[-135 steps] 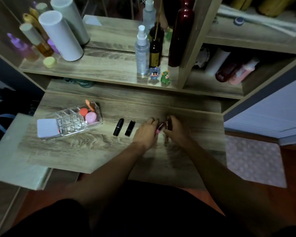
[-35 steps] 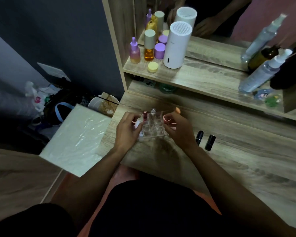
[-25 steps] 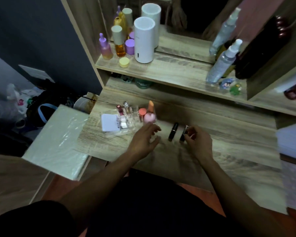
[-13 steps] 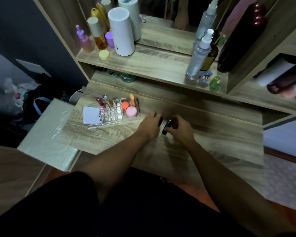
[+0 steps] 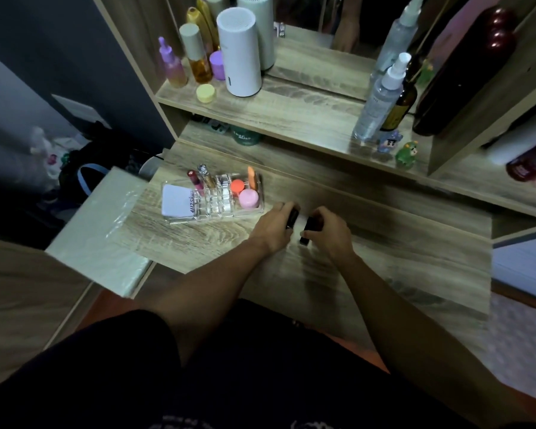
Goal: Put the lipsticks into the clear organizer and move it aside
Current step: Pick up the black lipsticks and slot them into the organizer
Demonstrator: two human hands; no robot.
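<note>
The clear organizer (image 5: 212, 213) sits on the wooden desk (image 5: 399, 252), left of my hands. A red lipstick (image 5: 194, 179) and a silver-capped one (image 5: 205, 174) stand upright in its back slots. Pink and orange round items and a white card also lie in it. My left hand (image 5: 274, 226) is closed around a black lipstick (image 5: 292, 218). Just to its right, my right hand (image 5: 327, 232) grips a second black lipstick (image 5: 307, 230). Both hands rest low on the desk, a short way right of the organizer.
A shelf above the desk holds a white cylinder (image 5: 239, 54), small bottles (image 5: 195, 57), spray bottles (image 5: 381, 97) and two small figurines (image 5: 398, 148). A white plastic-wrapped slab (image 5: 96, 230) lies left of the desk. Bags (image 5: 84, 168) sit on the floor at far left.
Both hands left the organizer and moved right to the two black lipsticks, then closed on one each. Two lipsticks now stand in the organizer.
</note>
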